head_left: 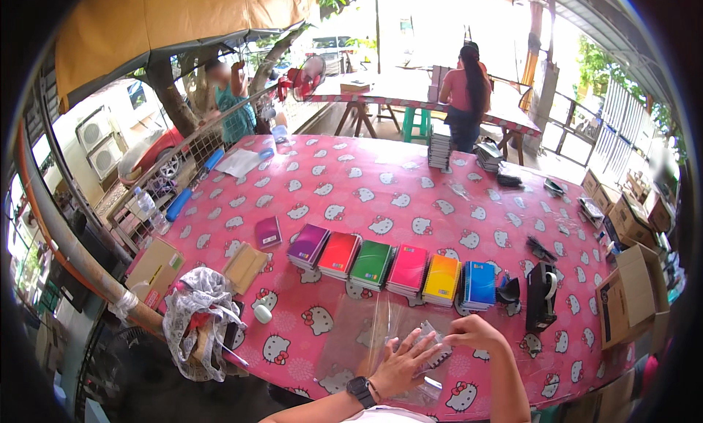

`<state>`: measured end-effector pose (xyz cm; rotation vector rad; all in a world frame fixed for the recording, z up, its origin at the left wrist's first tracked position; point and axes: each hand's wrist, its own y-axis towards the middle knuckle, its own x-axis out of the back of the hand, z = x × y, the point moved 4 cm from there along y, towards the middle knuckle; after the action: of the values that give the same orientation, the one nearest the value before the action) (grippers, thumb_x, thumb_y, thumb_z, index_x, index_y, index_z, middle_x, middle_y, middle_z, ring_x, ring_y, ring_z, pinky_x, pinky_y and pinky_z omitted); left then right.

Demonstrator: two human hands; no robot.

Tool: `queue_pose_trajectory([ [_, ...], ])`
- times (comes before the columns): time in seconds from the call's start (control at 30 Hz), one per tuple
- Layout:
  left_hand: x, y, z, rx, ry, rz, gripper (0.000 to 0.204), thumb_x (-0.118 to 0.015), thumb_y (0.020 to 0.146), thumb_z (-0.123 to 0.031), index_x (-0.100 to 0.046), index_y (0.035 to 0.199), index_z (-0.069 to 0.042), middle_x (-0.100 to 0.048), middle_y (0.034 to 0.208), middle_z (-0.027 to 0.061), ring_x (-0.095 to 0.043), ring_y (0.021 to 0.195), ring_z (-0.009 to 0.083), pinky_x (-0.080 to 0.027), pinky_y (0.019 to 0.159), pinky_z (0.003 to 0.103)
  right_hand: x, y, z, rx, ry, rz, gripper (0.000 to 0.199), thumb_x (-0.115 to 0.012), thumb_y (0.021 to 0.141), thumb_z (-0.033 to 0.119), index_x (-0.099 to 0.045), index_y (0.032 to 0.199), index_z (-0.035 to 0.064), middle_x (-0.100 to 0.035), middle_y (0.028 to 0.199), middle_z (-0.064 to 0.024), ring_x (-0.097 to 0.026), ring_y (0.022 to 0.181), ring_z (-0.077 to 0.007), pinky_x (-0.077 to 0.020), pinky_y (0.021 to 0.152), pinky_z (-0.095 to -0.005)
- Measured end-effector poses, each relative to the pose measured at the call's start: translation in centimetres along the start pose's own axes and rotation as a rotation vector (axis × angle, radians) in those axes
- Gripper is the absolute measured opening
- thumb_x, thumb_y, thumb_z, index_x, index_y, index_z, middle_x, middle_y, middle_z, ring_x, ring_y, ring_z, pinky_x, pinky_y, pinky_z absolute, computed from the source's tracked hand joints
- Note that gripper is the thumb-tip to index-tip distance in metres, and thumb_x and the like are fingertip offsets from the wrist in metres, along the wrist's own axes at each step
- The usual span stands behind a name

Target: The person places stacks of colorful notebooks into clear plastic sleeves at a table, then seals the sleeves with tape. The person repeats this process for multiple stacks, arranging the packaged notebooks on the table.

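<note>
Left hand flat on clear bag — right hand pinching it.

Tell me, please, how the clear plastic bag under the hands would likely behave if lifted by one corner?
The clear plastic bag looks thin and creased, so it would probably droop. Being glossy, it may slip on the tablecloth. The left hand lies flat on it, suggesting it shifts easily.

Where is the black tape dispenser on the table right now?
In the head view, the black tape dispenser stands on the pink table at the person's right, just past the blue notebook stack and beyond the right hand.
</note>
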<state>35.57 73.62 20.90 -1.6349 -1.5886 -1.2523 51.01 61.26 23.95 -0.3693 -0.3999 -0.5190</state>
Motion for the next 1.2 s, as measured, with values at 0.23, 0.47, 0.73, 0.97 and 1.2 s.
queue_pose_trajectory([
  [0.23,0.9,0.5,0.3,-0.074,0.006,-0.002,0.072,-0.067,0.071,-0.031,-0.038,0.136,-0.023,-0.018,0.150,0.0111,-0.021,0.136,0.0253,-0.022,0.097,0.053,-0.4,1.8,-0.5,-0.098,-0.531,0.089,0.047,-0.074,0.069,0.045,-0.064,0.074,-0.0001,-0.059,0.062,-0.0138,-0.053,0.053,-0.0228,-0.0431,0.054,-0.0353],
  [0.47,1.6,1.1,0.8,-0.101,0.119,0.115,0.082,-0.068,0.069,-0.029,-0.031,0.141,-0.025,-0.016,0.149,0.0124,-0.018,0.136,0.0253,-0.023,0.098,0.054,-0.4,1.9,-0.4,-0.135,-0.291,0.045,0.047,-0.076,0.070,0.042,-0.056,0.062,-0.0001,-0.043,0.052,-0.0043,-0.040,0.053,-0.0113,-0.0353,0.049,-0.0320],
  [0.73,2.6,1.5,0.5,-0.219,0.106,0.180,0.085,-0.071,0.067,-0.030,-0.029,0.140,-0.034,-0.015,0.149,0.0176,-0.016,0.136,0.0334,-0.022,0.098,0.057,-0.9,1.6,-1.8,-0.220,-0.231,0.005,0.046,-0.076,0.071,0.042,-0.058,0.064,-0.0006,-0.048,0.054,-0.0034,-0.042,0.053,-0.0095,-0.0371,0.048,-0.0297],
  [0.97,1.2,4.3,0.5,-0.220,0.120,0.231,0.089,-0.074,0.065,-0.037,-0.026,0.141,-0.038,-0.016,0.148,0.0133,-0.013,0.137,0.0337,-0.006,0.103,0.064,-0.8,0.6,-1.3,-0.118,-0.211,-0.145,0.035,-0.076,0.074,0.028,-0.057,0.069,-0.0009,-0.051,0.055,-0.0046,-0.042,0.054,-0.0081,-0.0402,0.049,-0.0285],
  [1.2,0.2,3.5,1.4,-0.276,0.130,0.183,0.088,-0.072,0.069,-0.032,-0.023,0.141,-0.039,-0.024,0.143,0.0107,-0.015,0.137,0.0336,-0.002,0.103,0.067,0.3,0.4,0.5,-0.047,-0.273,-0.081,0.033,-0.076,0.073,0.030,-0.062,0.072,0.0006,-0.055,0.057,-0.0047,-0.048,0.054,-0.0090,-0.0407,0.049,-0.0287],
])
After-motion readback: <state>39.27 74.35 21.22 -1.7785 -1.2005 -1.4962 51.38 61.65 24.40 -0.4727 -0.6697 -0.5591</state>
